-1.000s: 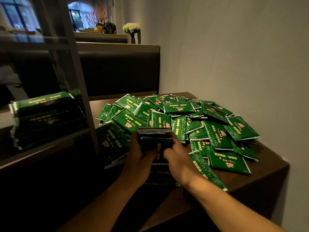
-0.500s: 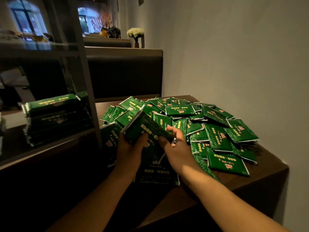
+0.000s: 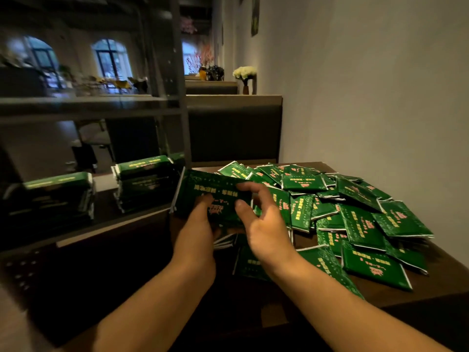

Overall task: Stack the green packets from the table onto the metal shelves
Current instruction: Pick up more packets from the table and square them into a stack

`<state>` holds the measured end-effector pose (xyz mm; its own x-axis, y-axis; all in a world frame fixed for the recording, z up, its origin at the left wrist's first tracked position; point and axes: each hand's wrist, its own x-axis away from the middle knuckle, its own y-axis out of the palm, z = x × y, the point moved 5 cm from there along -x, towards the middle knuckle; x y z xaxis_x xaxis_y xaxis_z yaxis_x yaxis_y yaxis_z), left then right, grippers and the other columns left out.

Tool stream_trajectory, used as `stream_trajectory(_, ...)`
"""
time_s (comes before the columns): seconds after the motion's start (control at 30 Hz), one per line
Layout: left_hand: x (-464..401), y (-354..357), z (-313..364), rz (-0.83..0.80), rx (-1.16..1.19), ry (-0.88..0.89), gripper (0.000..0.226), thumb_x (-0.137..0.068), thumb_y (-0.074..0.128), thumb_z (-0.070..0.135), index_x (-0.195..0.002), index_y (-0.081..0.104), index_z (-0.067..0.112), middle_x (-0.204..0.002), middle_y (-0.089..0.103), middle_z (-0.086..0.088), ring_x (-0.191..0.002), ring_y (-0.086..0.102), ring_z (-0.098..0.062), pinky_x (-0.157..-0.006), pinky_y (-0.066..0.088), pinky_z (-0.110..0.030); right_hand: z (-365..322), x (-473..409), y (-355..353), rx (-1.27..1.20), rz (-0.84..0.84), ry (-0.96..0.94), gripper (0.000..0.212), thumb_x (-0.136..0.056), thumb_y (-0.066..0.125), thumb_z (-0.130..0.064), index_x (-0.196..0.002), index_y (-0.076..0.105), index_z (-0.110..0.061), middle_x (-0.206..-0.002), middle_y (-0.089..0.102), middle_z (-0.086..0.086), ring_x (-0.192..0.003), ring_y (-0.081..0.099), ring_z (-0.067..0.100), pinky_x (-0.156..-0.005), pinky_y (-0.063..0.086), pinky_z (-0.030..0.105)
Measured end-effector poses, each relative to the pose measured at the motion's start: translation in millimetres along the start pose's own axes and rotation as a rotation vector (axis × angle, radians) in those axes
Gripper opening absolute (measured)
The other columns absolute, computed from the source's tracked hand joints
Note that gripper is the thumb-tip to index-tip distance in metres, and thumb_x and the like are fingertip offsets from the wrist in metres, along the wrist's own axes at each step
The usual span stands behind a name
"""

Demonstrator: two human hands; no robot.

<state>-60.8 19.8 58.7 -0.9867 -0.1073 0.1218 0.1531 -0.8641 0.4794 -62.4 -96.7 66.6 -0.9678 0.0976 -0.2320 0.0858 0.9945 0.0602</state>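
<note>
A bundle of green packets (image 3: 203, 193) is lifted above the table's left edge, close to the shelf post. My left hand (image 3: 198, 229) grips it from below, thumb on its face. My right hand (image 3: 264, 224) pinches its right end with thumb and fingers. A loose heap of green packets (image 3: 350, 214) covers the wooden table (image 3: 431, 285). Two stacks of packets (image 3: 147, 184) (image 3: 55, 196) stand on the metal shelf (image 3: 106, 224) at the left.
The shelf's upright post (image 3: 181, 97) rises just left of the held bundle. A plain wall (image 3: 368, 97) borders the table on the right. A dark booth back (image 3: 233, 130) stands behind the table, with white flowers (image 3: 245, 72) beyond.
The bundle has been lifted and carried left toward the shelf, its face turned up. My view has swung left, so a second stack on the shelf now shows.
</note>
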Motion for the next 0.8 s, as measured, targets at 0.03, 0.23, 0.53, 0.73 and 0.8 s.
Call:
stream_trajectory(0.03, 2, -5, 8, 0.039, 0.007, 0.001, 0.007, -0.091, 0.058, 0.029, -0.093, 0.064, 0.029, -0.086, 0.071, 0.005, -0.088, 0.065, -0.012, -0.074, 0.048, -0.029, -5, 0, 7, -0.03, -0.029, 0.007, 0.024, -0.098, 0.053, -0.013, -0.11, 0.057, -0.033, -0.112, 0.062, -0.004, -0.094, 0.069, 0.015, -0.081, 0.06, 0.036)
stream_trajectory(0.23, 19, -45, 64, 0.211, 0.055, 0.098, 0.008, -0.091, 0.057, 0.029, -0.092, 0.063, 0.023, -0.079, 0.072, 0.004, -0.071, 0.068, -0.01, -0.054, 0.048, -0.022, -28, -5, 74, -0.202, -0.229, 0.094, 0.019, -0.098, 0.052, -0.008, -0.111, 0.057, -0.021, -0.109, 0.063, 0.006, -0.096, 0.067, 0.023, -0.068, 0.06, 0.031)
stream_trajectory(0.53, 18, -120, 107, 0.544, 0.04, 0.287, 0.022, -0.096, 0.044, 0.04, -0.103, 0.057, 0.024, -0.083, 0.057, 0.004, -0.064, 0.049, -0.011, -0.056, 0.036, -0.026, -41, -65, 189, -0.03, -0.383, 0.185, 0.023, -0.097, 0.053, -0.008, -0.115, 0.054, -0.022, -0.129, 0.051, 0.007, -0.105, 0.058, 0.024, -0.073, 0.059, 0.031)
stream_trajectory(0.73, 8, -154, 121, 0.559, -0.134, 0.245, 0.018, -0.096, 0.041, 0.01, -0.102, 0.055, 0.02, -0.084, 0.053, -0.002, -0.064, 0.046, -0.015, -0.056, 0.037, -0.028, -41, -105, 244, 0.026, -0.385, 0.239, 0.031, -0.098, 0.049, -0.003, -0.127, 0.054, -0.013, -0.118, 0.052, 0.011, -0.091, 0.054, 0.022, -0.08, 0.055, 0.035)
stream_trajectory(0.8, 4, -163, 127, 0.546, -0.154, 0.251, 0.02, -0.094, 0.042, 0.006, -0.096, 0.055, 0.021, -0.081, 0.053, -0.002, -0.064, 0.045, -0.015, -0.056, 0.036, -0.028, -40, -116, 262, 0.079, -0.418, 0.241, 0.022, -0.098, 0.047, -0.004, -0.114, 0.058, -0.014, -0.111, 0.052, 0.01, -0.089, 0.055, 0.022, -0.087, 0.055, 0.038)
